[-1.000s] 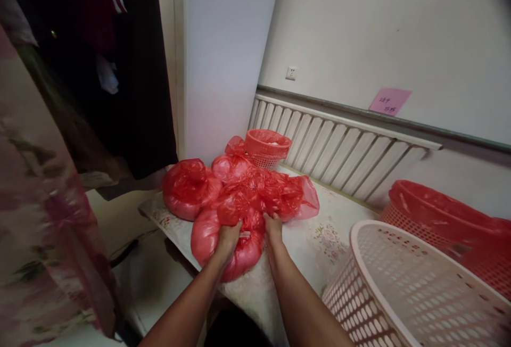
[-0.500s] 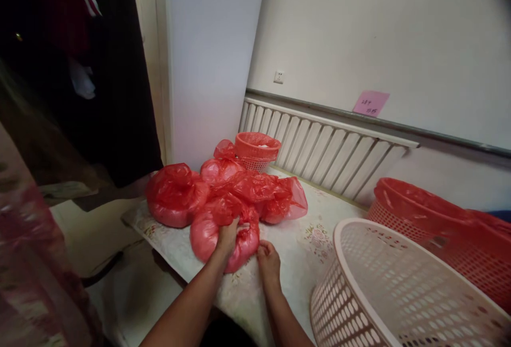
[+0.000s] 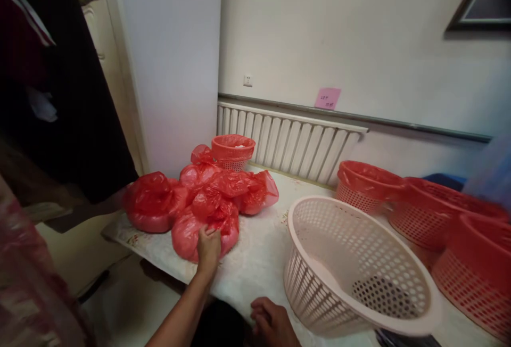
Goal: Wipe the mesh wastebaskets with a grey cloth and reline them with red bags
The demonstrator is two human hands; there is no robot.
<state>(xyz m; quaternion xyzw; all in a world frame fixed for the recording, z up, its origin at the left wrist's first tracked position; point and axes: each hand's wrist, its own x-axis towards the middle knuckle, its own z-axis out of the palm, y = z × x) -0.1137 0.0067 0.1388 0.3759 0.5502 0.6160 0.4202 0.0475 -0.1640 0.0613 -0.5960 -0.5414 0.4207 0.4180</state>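
Several filled red plastic bags [image 3: 154,214] sit bunched together on a table with a pale flowered cover. My left hand [image 3: 209,246] rests on the front bag [image 3: 186,235], its fingers bent against the red plastic; whether they grip it is hard to see. Low in the picture, my right hand [image 3: 271,317] has its fingers curled, just left of a large pale pink basket [image 3: 311,288]. Nothing is visible in that hand. The basket looks bare inside, and its perforated bottom shows.
Behind the bags stands a small red-lined basket [image 3: 233,150]. More red-lined baskets [image 3: 367,187] line the right side. A radiator [image 3: 287,139] runs along the wall. Dark clothes [image 3: 72,97] hang at the left, and a pink note [image 3: 327,98] is on the ledge.
The view has swung right, showing more baskets. My right hand has drawn back from the front bag toward me. My left hand is still at that bag, whose top now stands gathered higher.
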